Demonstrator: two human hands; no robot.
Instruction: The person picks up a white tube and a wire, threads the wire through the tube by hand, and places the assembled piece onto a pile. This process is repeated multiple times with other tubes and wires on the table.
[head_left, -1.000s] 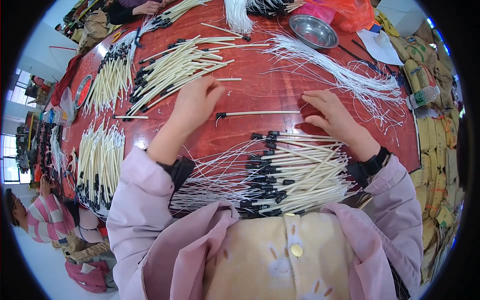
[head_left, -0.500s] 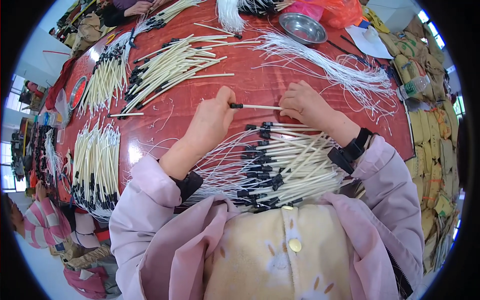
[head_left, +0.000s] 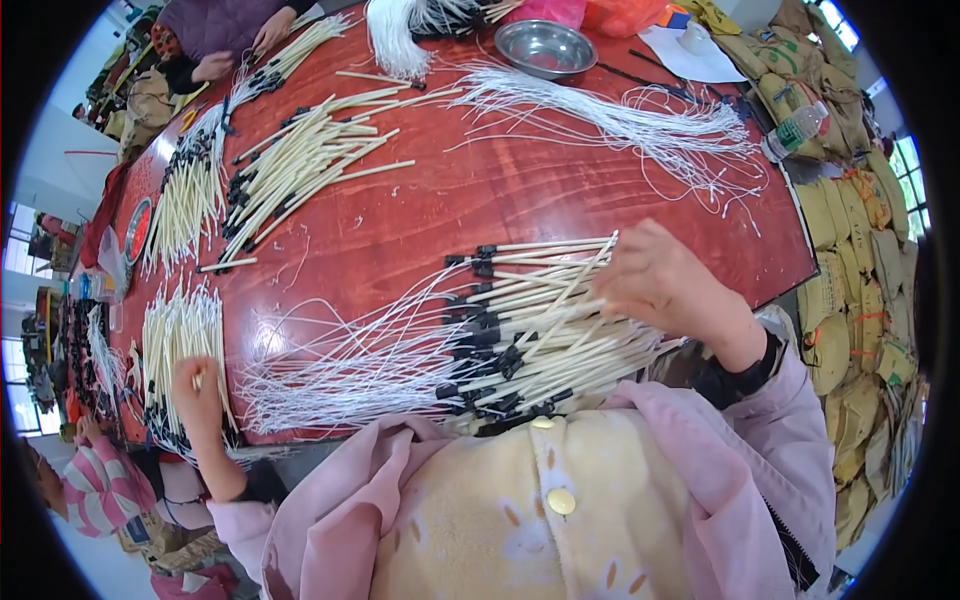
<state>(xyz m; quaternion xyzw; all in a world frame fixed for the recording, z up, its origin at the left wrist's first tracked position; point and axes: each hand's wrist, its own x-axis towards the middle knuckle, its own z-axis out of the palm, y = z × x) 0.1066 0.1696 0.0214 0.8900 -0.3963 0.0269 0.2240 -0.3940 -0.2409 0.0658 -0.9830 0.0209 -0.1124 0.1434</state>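
Left hand (head_left: pixel 198 397) curls by the left stick bundle (head_left: pixel 182 332), right hand (head_left: pixel 668 282) over the front pile (head_left: pixel 535 322) on the bench (head_left: pixel 470 205), well apart; grips, can't tell! Black tips (head_left: pixel 484 325) face left, likely keeping white cords (head_left: pixel 345 378) untangled.

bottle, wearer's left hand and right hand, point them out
Clear bottle (head_left: pixel 795 131), head view: middle of its side
Left hand (head_left: pixel 198 403), head view: middle of the hand
Right hand (head_left: pixel 662 285), head view: back of the hand
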